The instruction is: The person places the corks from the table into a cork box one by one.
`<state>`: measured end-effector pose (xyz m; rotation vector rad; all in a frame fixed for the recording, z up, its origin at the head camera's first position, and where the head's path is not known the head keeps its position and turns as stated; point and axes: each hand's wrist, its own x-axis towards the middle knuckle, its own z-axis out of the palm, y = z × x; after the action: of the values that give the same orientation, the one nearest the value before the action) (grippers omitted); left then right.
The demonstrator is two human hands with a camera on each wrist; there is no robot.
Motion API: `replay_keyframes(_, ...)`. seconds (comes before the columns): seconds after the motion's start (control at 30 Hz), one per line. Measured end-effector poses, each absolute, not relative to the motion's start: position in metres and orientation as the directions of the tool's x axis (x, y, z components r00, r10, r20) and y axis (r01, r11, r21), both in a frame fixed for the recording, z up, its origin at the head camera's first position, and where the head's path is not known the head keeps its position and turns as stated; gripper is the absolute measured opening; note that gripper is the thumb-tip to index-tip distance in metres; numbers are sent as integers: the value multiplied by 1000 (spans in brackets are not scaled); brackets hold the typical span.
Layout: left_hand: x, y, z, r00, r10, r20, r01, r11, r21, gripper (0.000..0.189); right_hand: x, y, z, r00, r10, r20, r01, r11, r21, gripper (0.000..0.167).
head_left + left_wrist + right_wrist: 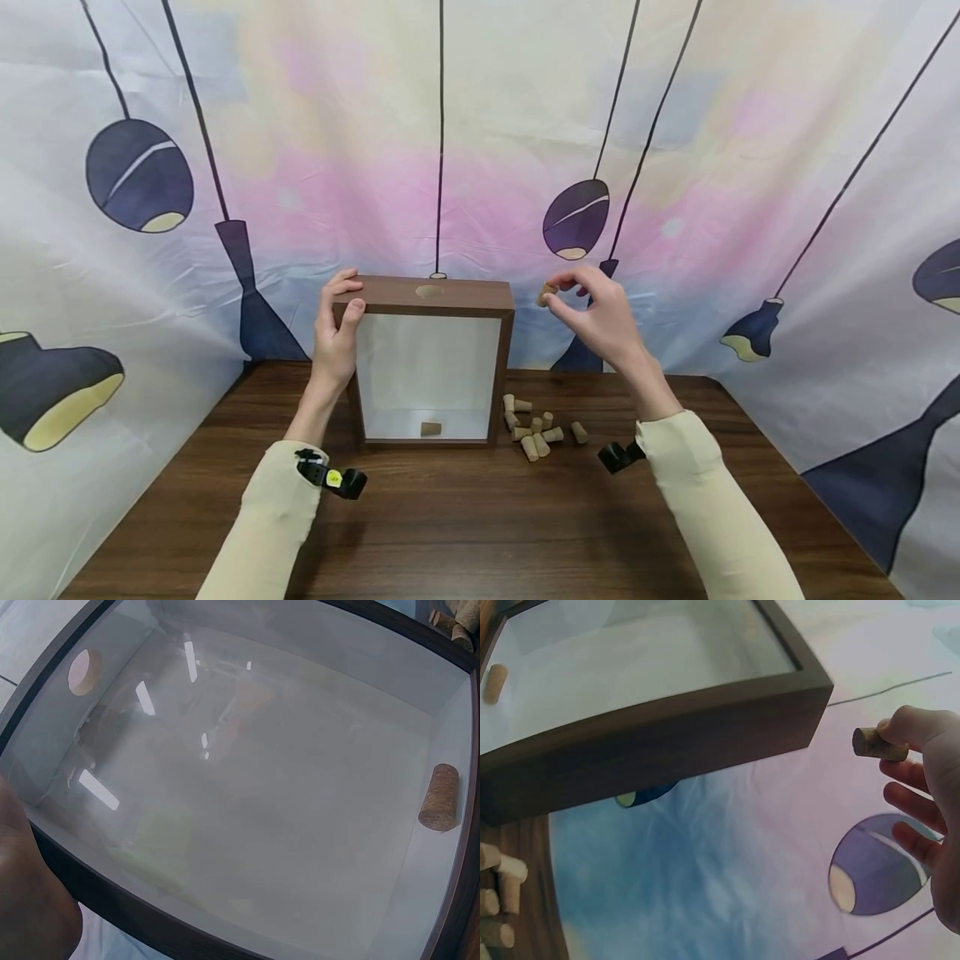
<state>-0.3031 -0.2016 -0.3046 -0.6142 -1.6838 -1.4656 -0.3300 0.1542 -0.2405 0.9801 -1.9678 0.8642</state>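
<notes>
A brown wooden shadow box [504,367] with a clear front stands upright on the table, a round hole [430,292] in its top. My left hand [339,329] grips its upper left corner, thumb on the front and fingers over the top. Inside, one cork [439,798] lies on the box floor. Up to the right of the box, my right hand [596,312] pinches another cork [880,744] between thumb and index finger, level with the box top and apart from it. The right hand's other fingers [911,804] are loosely bent.
Several loose corks [536,429] lie in a pile on the dark wood table [465,517], just right of the box. Behind the table hangs a printed cloth [360,167] with lamp shapes. Each wrist wears a small black camera [621,457].
</notes>
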Motion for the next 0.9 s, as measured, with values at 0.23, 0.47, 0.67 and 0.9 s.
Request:
replay_keyframes(0.23,-302,-202,-303,-564,-146,813,785,211,583,39,-329,137,-223,-362,-365,858,-881,434,-187,13)
replay_keyframes(0.47,-303,-201,-305,-558,-154,815,788,211,579,41,-326,118,-213,-325,-404,855,-903,401,-154,13)
replay_keyframes(0.67,-304,-200,-305,-546,-159,822,795,208,569,41,-325,100,-203,-283,-449,847,-921,374,-110,11)
replay_keyframes(0.9,-304,-201,-304,-549,-159,821,795,205,571,41,-324,80,-198,-290,-498,817,-919,383,-93,11)
